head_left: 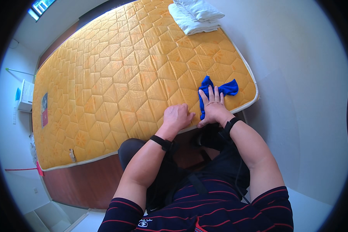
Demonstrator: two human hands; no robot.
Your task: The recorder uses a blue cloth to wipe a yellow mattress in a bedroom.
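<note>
A blue cloth lies crumpled near the right front corner of the yellow quilted mattress. My right hand rests flat on the cloth, fingers spread and pointing away from me. Part of the cloth is hidden under the palm. To the left of it, my left hand leans on the mattress near its front edge. Its fingers are curled in, and nothing shows in them.
Folded white bedding sits at the mattress's far right. A white wall runs along the right side. Dark red wooden floor shows at the front left. A small white cabinet stands beyond the left edge.
</note>
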